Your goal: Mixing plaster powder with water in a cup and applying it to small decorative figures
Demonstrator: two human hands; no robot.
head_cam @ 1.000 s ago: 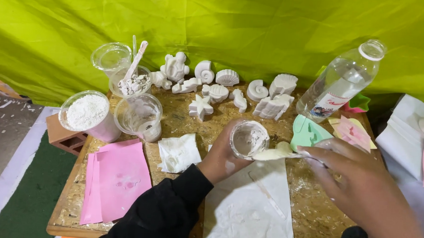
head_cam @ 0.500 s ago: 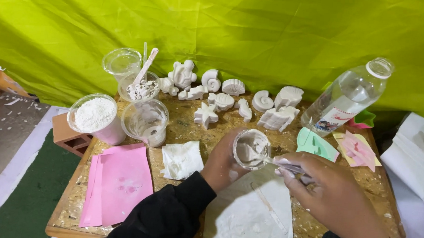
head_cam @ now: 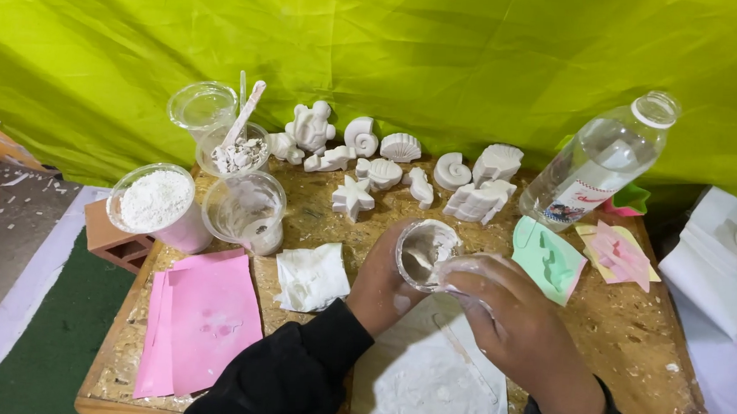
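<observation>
My left hand (head_cam: 380,289) wraps its fingers around the small plastic cup (head_cam: 427,253), upright above the table's (head_cam: 632,351) middle. My right hand (head_cam: 515,327) pinches a stirring stick (mostly hidden) whose tip dips leftward into the cup's grey paste; the right hand is nearer.

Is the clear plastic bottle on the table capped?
No: the clear plastic bottle leans against the green cloth with its mouth open.

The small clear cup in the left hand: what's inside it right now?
The small clear cup, held by the left hand, shows a grey-white wet mix and a stirring tool's tip. The right hand covers the tool's handle; the cup's bottom is hidden by the mix.
</observation>
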